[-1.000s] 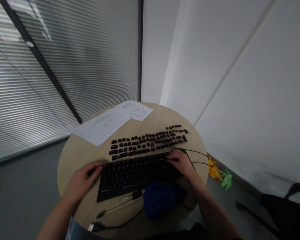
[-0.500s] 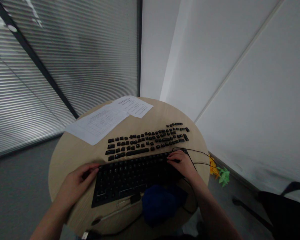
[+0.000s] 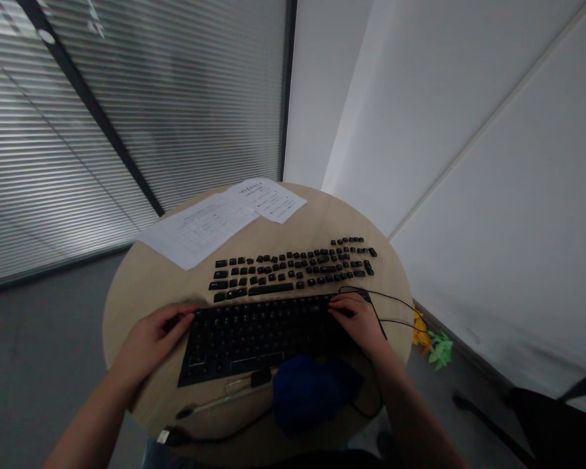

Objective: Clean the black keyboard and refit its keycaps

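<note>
A black keyboard base [image 3: 258, 335] with its keycaps off lies across the round table. My left hand [image 3: 161, 335] touches its upper left corner, thumb and fingertips close together there. Over the upper right part of the base is my right hand [image 3: 354, 316], its fingers pinched together; whatever lies between them is too small to make out. Behind the base, loose black keycaps [image 3: 273, 270] lie in uneven rows, with a long space bar [image 3: 270, 289] nearest the base. A blue cloth [image 3: 305, 394] sits in front of the base.
Two printed sheets [image 3: 200, 228] overlap at the table's back left. A thin tool [image 3: 215, 404] and a cable with a USB plug [image 3: 168, 436] lie at the front edge. A black cable loops at right. Orange and green paper pieces [image 3: 439, 350] are on the floor.
The view has shifted slightly, so the table appears a little higher and further right. Both hands stay at about the same places on the keyboard base.
</note>
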### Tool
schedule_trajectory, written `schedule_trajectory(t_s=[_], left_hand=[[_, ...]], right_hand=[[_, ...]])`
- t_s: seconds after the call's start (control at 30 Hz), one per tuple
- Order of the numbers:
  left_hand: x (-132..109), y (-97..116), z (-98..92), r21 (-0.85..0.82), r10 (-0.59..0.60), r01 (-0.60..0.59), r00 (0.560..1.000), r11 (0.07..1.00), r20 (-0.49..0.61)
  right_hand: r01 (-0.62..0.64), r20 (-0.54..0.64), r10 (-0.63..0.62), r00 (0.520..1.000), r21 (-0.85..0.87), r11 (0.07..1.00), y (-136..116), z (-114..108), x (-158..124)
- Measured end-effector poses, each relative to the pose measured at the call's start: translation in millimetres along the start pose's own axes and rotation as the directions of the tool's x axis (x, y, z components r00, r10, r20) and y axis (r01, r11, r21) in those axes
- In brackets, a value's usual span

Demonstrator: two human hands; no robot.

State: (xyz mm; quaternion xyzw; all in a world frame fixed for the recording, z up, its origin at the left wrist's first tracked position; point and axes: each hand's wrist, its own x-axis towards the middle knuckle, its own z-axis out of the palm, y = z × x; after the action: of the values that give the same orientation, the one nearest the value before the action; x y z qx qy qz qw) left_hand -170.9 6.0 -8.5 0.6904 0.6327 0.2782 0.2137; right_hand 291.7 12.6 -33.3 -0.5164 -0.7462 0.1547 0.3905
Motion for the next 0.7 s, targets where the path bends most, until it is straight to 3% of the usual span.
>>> schedule_trajectory(t_s=[0.37,0.7], left_hand=[[-0.9,-4.1,1.2,0.014,-0.018,0.019,1.000,1.000,-0.022],[0.9,-0.5,1.3,0.024,-0.012,0.013,1.000,1.000,-0.022]], right_hand=[[0.070,0.089,-0.069,0.994,-0.010,0.997,-0.7,-6.7,3.2],[0.055,0.047,-0.053,0.997,-0.031,0.998,-5.1,-6.1,-0.5]])
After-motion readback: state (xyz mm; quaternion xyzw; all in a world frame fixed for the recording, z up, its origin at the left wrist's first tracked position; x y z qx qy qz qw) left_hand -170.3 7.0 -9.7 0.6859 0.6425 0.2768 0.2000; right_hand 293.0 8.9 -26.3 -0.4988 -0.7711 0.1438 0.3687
